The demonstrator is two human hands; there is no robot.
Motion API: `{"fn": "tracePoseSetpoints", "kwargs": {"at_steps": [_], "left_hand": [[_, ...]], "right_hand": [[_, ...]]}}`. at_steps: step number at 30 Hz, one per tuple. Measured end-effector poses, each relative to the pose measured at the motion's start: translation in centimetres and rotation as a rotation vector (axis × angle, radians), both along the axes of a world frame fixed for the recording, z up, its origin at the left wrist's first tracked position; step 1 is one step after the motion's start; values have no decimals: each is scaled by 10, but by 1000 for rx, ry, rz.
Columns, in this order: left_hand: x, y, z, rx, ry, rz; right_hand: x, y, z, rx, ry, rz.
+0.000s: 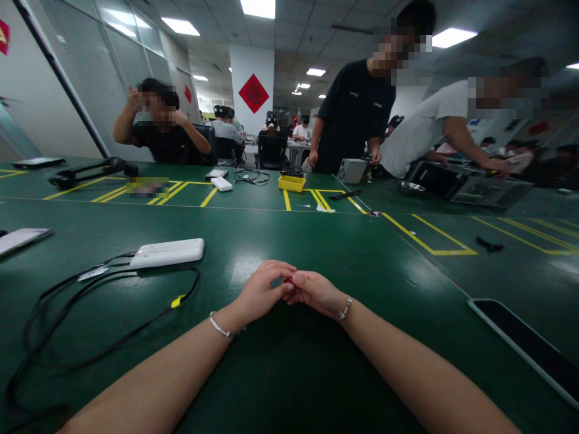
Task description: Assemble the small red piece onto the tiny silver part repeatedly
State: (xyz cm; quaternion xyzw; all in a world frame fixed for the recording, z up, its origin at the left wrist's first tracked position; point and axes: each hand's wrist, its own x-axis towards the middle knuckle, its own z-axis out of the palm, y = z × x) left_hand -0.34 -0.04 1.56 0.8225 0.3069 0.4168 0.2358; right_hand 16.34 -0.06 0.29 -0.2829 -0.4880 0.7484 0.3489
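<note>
Just above the green table (226, 226), my left hand (263, 290) and my right hand (316, 292) meet at the fingertips in the middle of the view. A small red object (287, 280) shows between them, mostly hidden by the fingers. Both hands are closed in a pinch around it. Each wrist wears a silvery bracelet. To the left of my left hand lies a white power bank (168, 252) with black cables (113, 272) plugged in and looped on the table.
A phone (525, 343) lies at the right, another device (22, 240) at the left edge. Farther back are a yellow box (292, 182), a grey metal unit (352, 171) and an open computer case (491, 187). Several people are across the table.
</note>
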Motion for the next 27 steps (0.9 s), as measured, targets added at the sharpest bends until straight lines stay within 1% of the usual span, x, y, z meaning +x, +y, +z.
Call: {"fn": "tracePoseSetpoints", "kwargs": {"at_steps": [6, 12, 17, 27], "left_hand": [[0, 1, -3, -1, -20, -10], [0, 0, -5, -17, -31, -8], [0, -1, -4, -41, -27, -3], [-1, 1, -5, -33, -28, -25]], "right_hand": [[-1, -1, 0, 15, -5, 7], [-1, -2, 3, 0, 0, 16], [-1, -3, 6, -23, 3, -11], [1, -1, 3, 39, -3, 62]]}}
